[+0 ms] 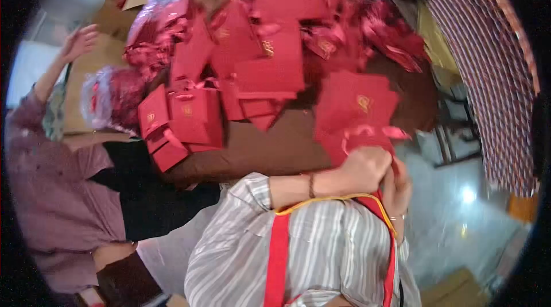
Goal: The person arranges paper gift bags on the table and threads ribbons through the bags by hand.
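"Red paper bag (353,100), head view, our only one. Where?"

"Near edge of the brown table (258,155), just beyond our hands, apart from the other red bags (198,114). Could be several overlapped; blur, can't tell."

"Hands?"

"Left hand (367,164) curled closed, apparently gripping the near end, fingertips hidden. Right hand (400,187) close behind it, partly covered; we can't tell if it grips."

"Handling?"

"Light, we'd judge. Stiffish card, creases easily, corners bend. Pink ribbon (367,131) by the left hand looks soft, probably slippery."

"Where do we hold?"

"Side edges or a folded edge, light pinch, off the gold emblem (364,103). Ribbon wants fingertips, not a fist."
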`<control>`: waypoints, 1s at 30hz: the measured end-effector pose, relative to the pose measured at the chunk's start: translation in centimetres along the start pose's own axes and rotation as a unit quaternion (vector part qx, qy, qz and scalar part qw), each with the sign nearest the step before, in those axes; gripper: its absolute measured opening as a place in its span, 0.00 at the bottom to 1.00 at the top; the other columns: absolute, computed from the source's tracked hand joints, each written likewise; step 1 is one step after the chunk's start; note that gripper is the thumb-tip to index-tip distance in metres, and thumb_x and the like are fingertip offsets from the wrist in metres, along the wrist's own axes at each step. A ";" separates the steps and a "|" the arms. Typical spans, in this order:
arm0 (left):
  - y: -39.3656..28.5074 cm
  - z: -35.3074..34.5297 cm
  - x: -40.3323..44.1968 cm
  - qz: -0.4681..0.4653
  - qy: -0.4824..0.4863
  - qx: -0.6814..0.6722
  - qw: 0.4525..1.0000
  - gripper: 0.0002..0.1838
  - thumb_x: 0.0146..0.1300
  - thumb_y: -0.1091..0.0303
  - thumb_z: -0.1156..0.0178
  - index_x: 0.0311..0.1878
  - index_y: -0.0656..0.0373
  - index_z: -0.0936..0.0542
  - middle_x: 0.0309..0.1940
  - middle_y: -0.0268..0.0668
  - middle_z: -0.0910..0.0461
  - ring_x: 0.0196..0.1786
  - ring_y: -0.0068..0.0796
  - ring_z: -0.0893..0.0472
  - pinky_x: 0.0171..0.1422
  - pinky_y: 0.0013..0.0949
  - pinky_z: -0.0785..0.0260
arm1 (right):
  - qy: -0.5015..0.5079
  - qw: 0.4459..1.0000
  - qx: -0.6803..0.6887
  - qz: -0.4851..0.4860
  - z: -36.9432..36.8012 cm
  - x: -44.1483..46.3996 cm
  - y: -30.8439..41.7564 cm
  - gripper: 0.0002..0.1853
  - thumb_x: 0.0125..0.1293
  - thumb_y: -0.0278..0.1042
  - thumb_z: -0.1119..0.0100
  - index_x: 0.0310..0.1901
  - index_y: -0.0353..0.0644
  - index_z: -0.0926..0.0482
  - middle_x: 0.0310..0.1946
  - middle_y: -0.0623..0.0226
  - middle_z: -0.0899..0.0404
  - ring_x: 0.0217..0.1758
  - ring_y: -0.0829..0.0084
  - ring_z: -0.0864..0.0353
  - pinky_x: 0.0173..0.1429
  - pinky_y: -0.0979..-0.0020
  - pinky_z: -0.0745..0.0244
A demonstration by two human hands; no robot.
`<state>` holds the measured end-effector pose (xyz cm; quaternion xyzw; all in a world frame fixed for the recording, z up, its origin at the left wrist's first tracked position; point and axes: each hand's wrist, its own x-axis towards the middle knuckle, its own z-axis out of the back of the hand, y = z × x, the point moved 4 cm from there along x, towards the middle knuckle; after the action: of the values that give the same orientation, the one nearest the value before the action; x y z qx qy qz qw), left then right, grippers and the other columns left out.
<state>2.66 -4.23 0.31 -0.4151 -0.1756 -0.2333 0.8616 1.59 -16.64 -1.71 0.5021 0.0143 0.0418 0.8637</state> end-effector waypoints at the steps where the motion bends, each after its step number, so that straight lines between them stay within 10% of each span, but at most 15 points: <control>1: -0.1 0.1 0.1 -0.012 -0.006 0.002 1.000 0.07 0.44 0.71 0.45 0.24 0.61 0.32 0.19 0.42 0.31 0.23 0.42 0.28 0.27 0.41 0.36 | 0.018 1.000 0.008 -0.010 0.2 0.1 1.0 0.13 0.63 0.28 0.54 0.48 0.36 0.27 0.39 0.45 0.23 0.43 0.50 0.22 0.45 0.62 0.28; 30: 0.9 0.8 1.3 0.066 0.062 -0.033 0.995 0.09 0.58 0.72 0.49 0.37 0.68 0.32 0.42 0.49 0.33 0.42 0.49 0.27 0.44 0.42 0.32 | 0.109 0.990 0.078 -0.032 1.8 3.2 -1.2 0.10 0.59 0.25 0.45 0.42 0.32 0.24 0.30 0.71 0.23 0.32 0.83 0.28 0.35 0.81 0.31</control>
<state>4.21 -3.44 0.83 -0.4392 -0.0863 -0.2065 0.8701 4.97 -18.52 -1.82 0.5594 0.1279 0.0672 0.8162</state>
